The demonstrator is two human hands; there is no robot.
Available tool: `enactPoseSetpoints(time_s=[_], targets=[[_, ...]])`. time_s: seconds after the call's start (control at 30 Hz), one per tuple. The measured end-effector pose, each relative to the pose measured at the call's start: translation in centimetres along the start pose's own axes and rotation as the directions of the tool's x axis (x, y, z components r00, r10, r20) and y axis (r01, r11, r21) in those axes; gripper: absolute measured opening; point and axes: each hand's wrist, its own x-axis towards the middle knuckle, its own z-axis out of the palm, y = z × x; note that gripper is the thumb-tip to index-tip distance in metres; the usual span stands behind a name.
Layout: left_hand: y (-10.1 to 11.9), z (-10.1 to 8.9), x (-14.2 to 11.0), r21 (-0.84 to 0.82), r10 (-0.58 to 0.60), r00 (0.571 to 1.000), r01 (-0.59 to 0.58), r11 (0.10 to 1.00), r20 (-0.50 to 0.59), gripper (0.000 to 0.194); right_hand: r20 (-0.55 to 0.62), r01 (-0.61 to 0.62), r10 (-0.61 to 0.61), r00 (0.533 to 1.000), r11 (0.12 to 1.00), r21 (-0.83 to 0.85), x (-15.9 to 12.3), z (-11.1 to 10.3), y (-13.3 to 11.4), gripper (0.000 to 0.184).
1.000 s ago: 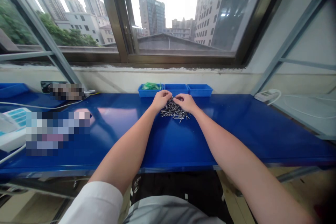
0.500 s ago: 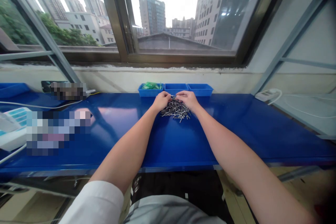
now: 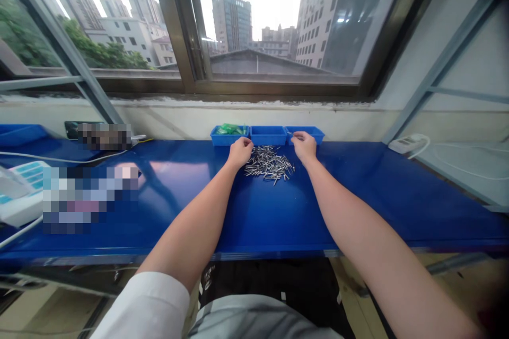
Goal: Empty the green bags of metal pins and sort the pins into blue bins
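A heap of thin silver metal pins [image 3: 271, 164], shaped like rivets, lies on the blue tabletop. My left hand [image 3: 240, 152] is closed in a pinch at the heap's upper left edge; whatever its fingertips hold is too small to make out. Over the front of the right blue bin [image 3: 318, 131], my right hand [image 3: 304, 147] pinches a small metal pin [image 3: 290, 134], which points left toward the middle blue bin [image 3: 268, 139]. Crumpled green plastic [image 3: 229, 129] fills the left blue bin [image 3: 225, 141].
The three bins stand against the wall beneath the window. A power strip [image 3: 405, 143] with a white cable is at the right. At the left are a phone [image 3: 72, 130], a white-and-teal box [image 3: 29, 188], another blue tray [image 3: 19, 133] and cables.
My right hand has moved right and slightly back, from the heap to the right bin, with a metal pin in its fingers. My left hand stays near the heap's left edge.
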Motion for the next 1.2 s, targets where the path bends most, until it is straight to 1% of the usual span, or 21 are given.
enactPoseSetpoints(time_s=[0.1,0.23,0.3,0.37,0.43,0.47,0.53,0.6,0.7,0.73,0.8,0.87,0.97,1.03,1.13,1.2], targets=[[0.0,0.0,0.0,0.026,-0.010,1.000,0.010,1.000,0.005,0.021,0.009,-0.025,0.026,1.000,0.996,-0.081,0.4,-0.4,0.4,0.049],[-0.1,0.1,0.1,0.060,0.004,1.000,-0.005,0.998,0.017,0.023,0.081,-0.080,0.095,0.992,0.981,-0.175,0.0,-0.5,0.1,0.072],[-0.2,0.2,0.1,0.080,0.001,1.000,-0.003,0.997,0.026,0.024,0.106,-0.065,0.088,0.990,0.977,-0.203,-0.3,-0.4,0.0,0.075],[-0.3,0.2,0.1,0.110,0.004,0.999,-0.008,0.994,0.040,0.025,0.103,-0.003,0.027,0.994,0.974,-0.228,-0.4,-0.4,-0.1,0.072],[-0.4,0.2,0.1,0.145,0.017,0.998,-0.025,0.989,0.059,0.025,0.100,0.069,-0.045,0.994,0.965,-0.252,-0.4,-0.3,-0.1,0.059],[-0.4,0.2,0.2,0.161,0.026,0.997,-0.037,0.986,0.072,0.025,0.114,0.088,-0.059,0.992,0.960,-0.267,-0.5,-0.3,-0.2,0.051],[-0.5,0.2,0.2,0.190,0.041,0.995,-0.058,0.980,0.096,0.026,0.181,0.078,-0.019,0.983,0.943,-0.324,-0.5,-0.4,-0.4,0.034],[-0.6,0.3,0.1,0.213,0.055,0.992,-0.078,0.974,0.113,0.026,0.266,0.037,0.088,0.960,0.902,-0.431,-0.6,-0.6,-0.9,0.027],[-0.7,0.4,0.1,0.242,0.070,0.989,-0.099,0.965,0.127,0.026,0.324,-0.012,0.257,0.910,0.799,-0.601,-0.8,-1.1,-2.2,0.032],[-0.7,0.4,0.1,0.251,0.072,0.989,-0.103,0.963,0.131,0.026,0.336,-0.024,0.308,0.890,0.768,-0.640,-0.9,-1.3,-2.8,0.032],[-0.7,0.5,0.1,0.265,0.072,0.988,-0.108,0.958,0.140,0.026,0.377,-0.031,0.402,0.834,0.717,-0.697,-1.0,-1.6,-3.8,0.028],[-0.7,0.5,0.1,0.272,0.073,0.986,-0.113,0.956,0.152,0.026,0.415,-0.015,0.464,0.782,0.680,-0.733,-1.1,-1.8,-4.5,0.025],[-0.7,0.5,0.0,0.273,0.073,0.985,-0.115,0.955,0.159,0.025,0.480,0.047,0.499,0.722,0.656,-0.753,-1.3,-1.8,-4.9,0.020],[-0.6,0.5,0.0,0.266,0.077,0.984,-0.118,0.957,0.161,0.025,0.507,0.074,0.503,0.700,0.655,-0.752,-1.3,-1.8,-4.8,0.017],[-0.6,0.4,-0.1,0.261,0.079,0.983,-0.121,0.958,0.168,0.025,0.520,0.084,0.504,0.689,0.658,-0.748,-1.4,-1.6,-4.5,0.015],[-0.5,0.4,-0.1,0.265,0.080,0.982,-0.125,0.956,0.173,0.026,0.518,0.084,0.490,0.701,0.665,-0.742,-1.4,-1.5,-4.4,0.015]])
